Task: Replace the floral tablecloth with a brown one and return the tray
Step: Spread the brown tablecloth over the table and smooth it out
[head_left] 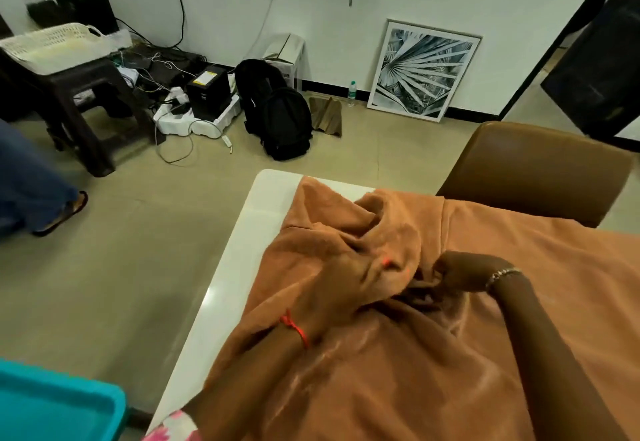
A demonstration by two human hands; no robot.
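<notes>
A brown tablecloth (519,302) lies bunched and partly spread over the white table (235,267). My left hand (346,278) grips a raised fold of the cloth near the table's left side. My right hand (464,274) pinches the cloth just to the right of that fold, fingers curled. A scrap of pink floral fabric (173,426) shows at the bottom edge by the table. A teal tray or bin (59,406) sits at the bottom left corner.
A brown padded chair (540,170) stands at the table's far side. Another person's leg and sandal (52,198) are at the left. Backpacks (277,115), cables, a dark stool with a white basket (59,42) and a framed picture (422,70) line the wall.
</notes>
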